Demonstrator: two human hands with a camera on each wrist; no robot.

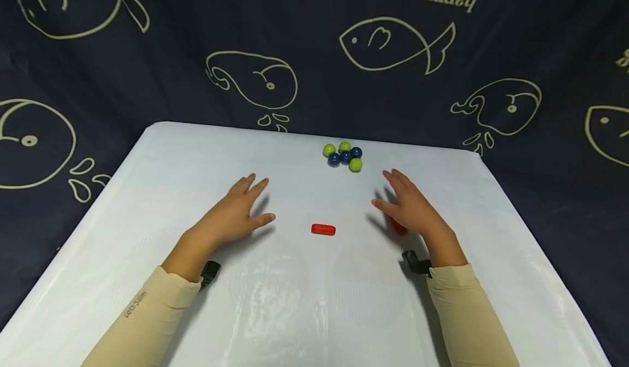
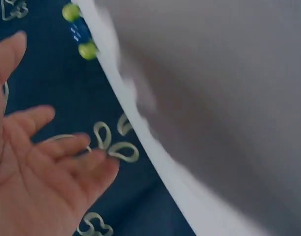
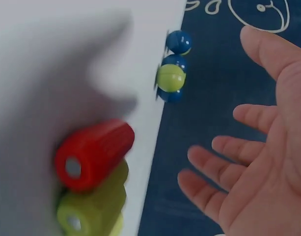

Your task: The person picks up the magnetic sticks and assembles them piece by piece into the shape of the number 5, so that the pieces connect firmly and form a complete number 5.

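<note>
My left hand hovers over the left part of the white table with fingers spread, holding nothing; its palm shows in the left wrist view. On the other side my right hand, also spread and holding nothing, is above a red rod that it partly covers in the head view. The right wrist view shows a red rod with a grey disc at its end, beside a yellow-green rod of similar shape. Another red rod lies between the hands.
Toward the far edge of the white table, green balls and blue balls sit clustered together. A dark cloth with fish and whale drawings hangs behind the table. Dark straps with cameras sit at both wrists.
</note>
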